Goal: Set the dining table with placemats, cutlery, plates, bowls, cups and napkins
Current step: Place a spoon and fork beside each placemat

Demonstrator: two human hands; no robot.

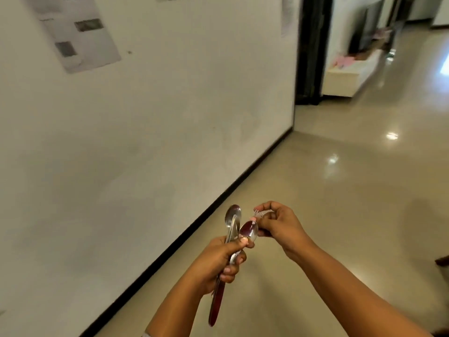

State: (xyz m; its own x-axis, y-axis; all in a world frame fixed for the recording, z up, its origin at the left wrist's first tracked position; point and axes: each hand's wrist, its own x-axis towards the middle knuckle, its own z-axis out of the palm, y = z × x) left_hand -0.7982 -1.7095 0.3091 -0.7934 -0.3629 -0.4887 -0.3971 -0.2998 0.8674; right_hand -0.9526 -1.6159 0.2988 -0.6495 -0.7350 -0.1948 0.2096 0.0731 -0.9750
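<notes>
Two bare arms reach out from the bottom edge, over a smooth, shiny beige floor (340,190). On the left side, the left hand (218,259) is curled tight around a bunch of shiny metal cutlery (230,237). Long thin handles stick out under the fist, pointing down toward the camera. Above the fist, a big spoon (232,215) stands up with its round bowl on top. A second spoon (249,231) has an oval bowl that leans to the right and looks reddish where it mirrors things.

Just beside it, the right hand (277,222) pinches the pointy prongs of a metal fork (258,213) with bent fingers. This hand almost touches the leaning spoon.

All the cutlery is up in the air, held in front of the body.

Far left is a flat white wall (145,117) with a blurry paper sheet (75,30) stuck on it. A thin dark strip (218,198) runs along the bottom of the wall.
</notes>
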